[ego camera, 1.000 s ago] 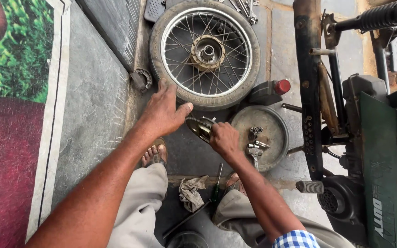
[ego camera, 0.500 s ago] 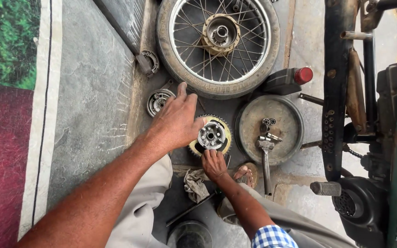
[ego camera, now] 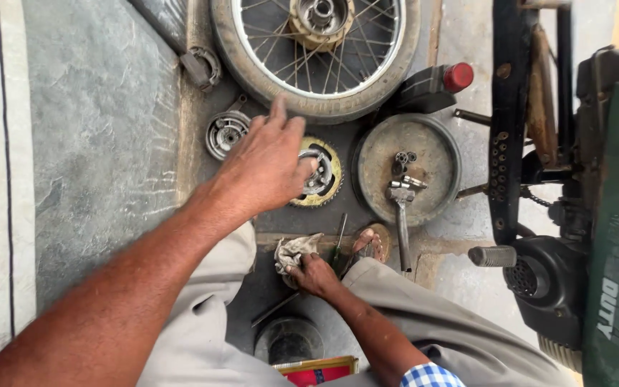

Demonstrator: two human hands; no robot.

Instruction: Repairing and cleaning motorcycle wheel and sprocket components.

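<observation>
So the left hand is laid flat over a gold-toothed sprocket hub, fingers loosely spread and draped across its left half rather than pinched on anything, probably so the part is kept steady on the ground. The sprocket hub is found right under the fingertips, flat on the dark floor, with its silver centre peeking out past the thumb side. Just beyond the fingertips a spoked wheel is lying with its tyre nearly brushed by the index finger. Off the knuckle side a small round drum part is parked close by, likely kept within reach. To the far side of the sprocket a shallow round metal tray is used for loose bits, with a hammer-like tool laid across its rim. The right hand is kept low near the knees, curled around a grimy rag; a thin screwdriver is resting just beside it. Whether the rag is gripped tight or just bunched under the fingers can't quite be made out.
</observation>
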